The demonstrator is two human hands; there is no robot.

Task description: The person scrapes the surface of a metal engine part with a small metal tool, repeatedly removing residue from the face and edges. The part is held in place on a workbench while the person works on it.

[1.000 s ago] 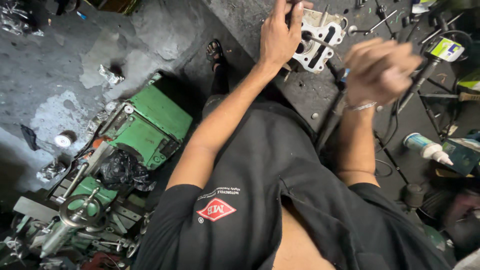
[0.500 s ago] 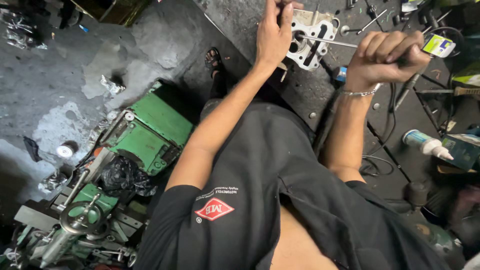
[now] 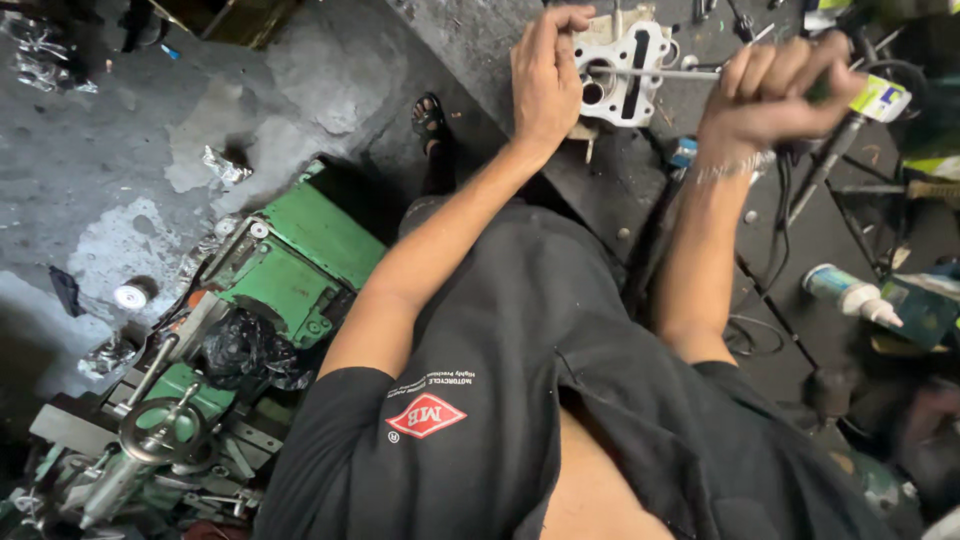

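The left hand (image 3: 545,75) lies flat over the left edge of a pale metal engine part (image 3: 625,65) that sits on the dark, grimy workbench (image 3: 600,190) near the top of the view. Its fingers (image 3: 560,20) are held close together and curl over the top left corner of the part, with the palm pressing on the side nearest the person; the fingertips themselves are hidden behind the part's rim, so how far they reach cannot be told. The part shows a round bore and a long dark slot, both just to the right of the hand and uncovered. The right hand (image 3: 765,95) is closed in a tight fist, knuckles up, around the handle of a tool whose thin metal rod (image 3: 660,73) runs leftward from the fist and across the face of the part, ending close to the bore beside the left hand. A bracelet (image 3: 725,172) rings the right wrist. The two hands are near each other but apart, with the part and the rod between them. On the bench to the right lies a white and green bottle (image 3: 850,290) among dark cables. Down on the concrete floor to the left stands a green machine (image 3: 290,270) with a handwheel (image 3: 160,435), and a sandalled foot (image 3: 428,118) shows beside the bench edge.
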